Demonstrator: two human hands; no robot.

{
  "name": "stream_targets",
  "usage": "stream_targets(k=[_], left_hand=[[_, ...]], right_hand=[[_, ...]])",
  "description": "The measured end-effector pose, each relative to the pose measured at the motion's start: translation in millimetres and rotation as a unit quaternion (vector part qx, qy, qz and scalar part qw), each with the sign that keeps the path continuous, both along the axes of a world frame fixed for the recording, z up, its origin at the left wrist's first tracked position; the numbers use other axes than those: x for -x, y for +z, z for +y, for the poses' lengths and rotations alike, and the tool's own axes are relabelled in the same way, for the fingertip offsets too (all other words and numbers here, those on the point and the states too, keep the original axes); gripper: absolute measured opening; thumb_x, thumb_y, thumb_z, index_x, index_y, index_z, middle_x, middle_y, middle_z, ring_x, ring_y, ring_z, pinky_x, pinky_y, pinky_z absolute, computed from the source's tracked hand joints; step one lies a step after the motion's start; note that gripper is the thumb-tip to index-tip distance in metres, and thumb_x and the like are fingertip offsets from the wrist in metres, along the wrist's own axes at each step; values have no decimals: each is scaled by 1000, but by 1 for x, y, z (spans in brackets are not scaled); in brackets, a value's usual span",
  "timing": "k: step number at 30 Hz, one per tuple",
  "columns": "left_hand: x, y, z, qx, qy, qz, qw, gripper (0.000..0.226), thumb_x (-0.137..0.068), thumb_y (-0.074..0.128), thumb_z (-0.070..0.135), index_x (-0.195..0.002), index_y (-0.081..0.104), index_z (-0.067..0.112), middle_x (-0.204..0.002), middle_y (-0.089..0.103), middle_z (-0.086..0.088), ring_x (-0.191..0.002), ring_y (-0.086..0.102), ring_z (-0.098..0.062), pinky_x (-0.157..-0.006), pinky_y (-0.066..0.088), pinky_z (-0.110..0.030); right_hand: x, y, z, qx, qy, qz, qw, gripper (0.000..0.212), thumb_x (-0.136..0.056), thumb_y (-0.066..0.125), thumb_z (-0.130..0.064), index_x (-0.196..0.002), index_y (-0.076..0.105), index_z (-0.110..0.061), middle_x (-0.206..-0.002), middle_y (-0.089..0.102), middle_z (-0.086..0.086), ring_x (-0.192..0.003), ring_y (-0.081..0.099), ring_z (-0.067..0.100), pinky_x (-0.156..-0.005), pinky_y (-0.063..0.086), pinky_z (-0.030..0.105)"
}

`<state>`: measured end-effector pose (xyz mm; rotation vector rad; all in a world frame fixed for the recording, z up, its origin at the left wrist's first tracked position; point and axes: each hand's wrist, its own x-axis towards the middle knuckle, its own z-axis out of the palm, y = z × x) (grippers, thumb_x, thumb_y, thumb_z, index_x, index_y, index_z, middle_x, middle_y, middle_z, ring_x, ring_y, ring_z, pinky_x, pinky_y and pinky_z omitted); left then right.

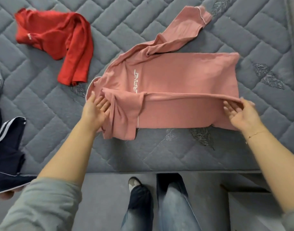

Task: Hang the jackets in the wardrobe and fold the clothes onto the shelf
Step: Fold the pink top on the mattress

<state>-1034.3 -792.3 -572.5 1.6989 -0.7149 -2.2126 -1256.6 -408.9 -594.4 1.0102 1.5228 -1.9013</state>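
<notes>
Two hands on my pink top, spread on the mattress, long axis left-right. Left hand lies flat-fingered at collar end; right hand pinches the hem-end fold, far sleeve unfolded beyond.

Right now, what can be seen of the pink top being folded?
The pink top is soft knit fabric with white lettering and white piping, lying flat on the quilted grey mattress. Its near side is folded over the body; the far sleeve trails away. The left hand rests at the collar end, and the right hand pinches the folded edge at the hem end.
</notes>
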Motion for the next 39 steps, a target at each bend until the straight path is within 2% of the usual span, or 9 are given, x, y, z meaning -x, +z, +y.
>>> stream_targets(k=[3, 8, 11, 14, 20, 26, 29, 34, 39], left_hand=[[-27, -23, 27, 185, -198, -163, 949, 38, -96, 62, 25, -130, 55, 10, -114, 60, -2, -103, 57, -14, -85, 48, -26], [-101, -60, 75, 338, -388, -372, 773, 49, -81, 79, 33, -114, 59, 3, -119, 49, -17, -116, 43, -33, -101, 38, -44], [-107, -65, 91, 336, -422, -397, 743, 33, -89, 71, 29, -107, 62, 2, -122, 49, -16, -118, 41, -36, -99, 34, -48], [-90, -50, 87, 428, -430, -351, 713, 20, -92, 66, 19, -83, 53, 5, -100, 58, -11, -102, 50, -33, -94, 34, -49], [-50, 30, 53, 451, -438, -241, 740, 37, -96, 59, 30, -69, 35, 24, -59, 44, 5, -57, 41, -10, -54, 31, -32], [58, 72, 3, 287, -309, -48, 906, 20, -97, 59, 21, -79, 61, 13, -68, 58, 5, -59, 53, -5, -60, 42, -22], [73, 58, -12, 192, -256, 20, 947, 18, -101, 52, 25, -109, 65, 15, -101, 69, 4, -94, 63, -7, -84, 48, -22], [-21, -3, 17, 82, -195, -129, 969, 15, -98, 57, 17, -111, 62, 14, -82, 70, 6, -68, 62, -6, -54, 43, -15], [-94, -51, 52, -95, -59, -192, 975, 39, -90, 65, 46, -114, 57, 18, -115, 61, 0, -106, 58, -15, -89, 48, -32]], right_hand=[[-9, -18, -9, -25, 61, -31, 997, 11, -104, 43, -28, -102, 51, -21, -97, 64, 0, -82, 65, 13, -71, 55, 28], [-80, -42, -20, -61, 125, -81, 987, 12, -101, 49, -18, -97, 60, -15, -78, 71, 1, -73, 66, 14, -58, 56, 22], [-129, -56, -27, -56, 165, -150, 973, 14, -99, 49, -15, -101, 62, -10, -86, 70, 8, -77, 66, 18, -64, 56, 27], [-159, -66, -38, -51, 182, -190, 963, 20, -101, 45, -16, -113, 58, -6, -97, 67, 10, -86, 64, 21, -73, 52, 32], [-169, -49, -64, -40, 197, -196, 960, 22, -102, 45, -16, -116, 59, -6, -99, 69, 9, -91, 65, 21, -74, 52, 33], [-157, -25, -83, -29, 192, -138, 971, 17, -99, 51, -15, -103, 67, -9, -81, 72, 10, -79, 69, 23, -68, 54, 31], [-162, -25, -83, -32, 175, -127, 976, 18, -100, 50, -15, -105, 66, -8, -85, 72, 9, -79, 68, 21, -68, 54, 30], [-177, -43, -82, 0, 103, -158, 982, 24, -103, 47, -18, -120, 57, -7, -107, 68, 10, -98, 64, 22, -76, 52, 33], [-162, -67, -88, 16, -1, -146, 989, 33, -101, 52, -32, -126, 49, -12, -113, 61, 5, -108, 59, 20, -92, 47, 36]])
